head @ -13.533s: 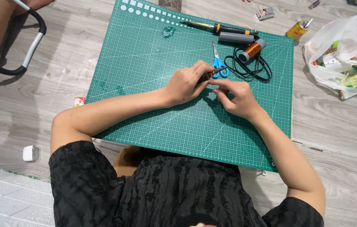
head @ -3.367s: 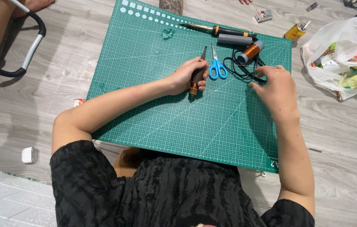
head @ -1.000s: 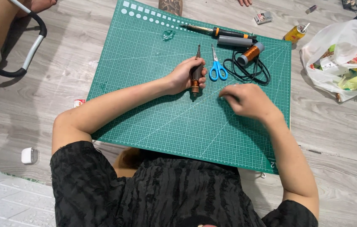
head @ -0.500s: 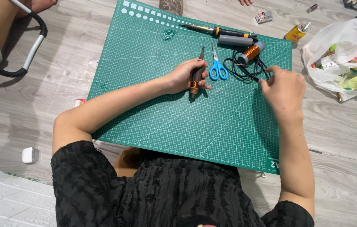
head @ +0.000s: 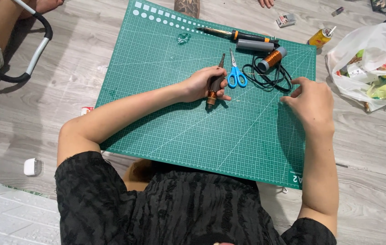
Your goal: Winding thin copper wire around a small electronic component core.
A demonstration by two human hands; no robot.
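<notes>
Left hand: the left hand (head: pixel 202 85) is closed around a dark-handled tool (head: pixel 215 84), which is gripped at mid-length with the fingers wrapped over it.
Tool in hand: a copper-coloured collar is seen at the near end, just below the fingers, and a thin metal tip is pointed away from the body; the middle of the handle is covered by the fingers.
Right hand: the right hand (head: pixel 311 102) is rested on the cutting mat (head: pixel 165 118) with the fingers loosely curled and slightly apart; nothing can be made out between the fingertips, so whether something fine is pinched cannot be told.
Beside the left hand: blue-handled scissors (head: pixel 236 75) are laid just right of the tool, close to it.
Between the hands: a black cable (head: pixel 268 79) is looped on the mat, its near edge close to the right fingertips, and a spool of copper wire (head: pixel 272 59) is laid over it.
Further out: a grey cylinder (head: pixel 254 45) and a black-and-orange handled tool (head: pixel 238 35) are lined up near the far edge of the mat.
Off the mat: a white plastic bag (head: pixel 365 59) is set on the wooden floor (head: pixel 66 81) to the right, cut off by the frame edge.
Hard to make out: a small clear object (head: pixel 183 38) on the far part of the mat is too small to identify.
</notes>
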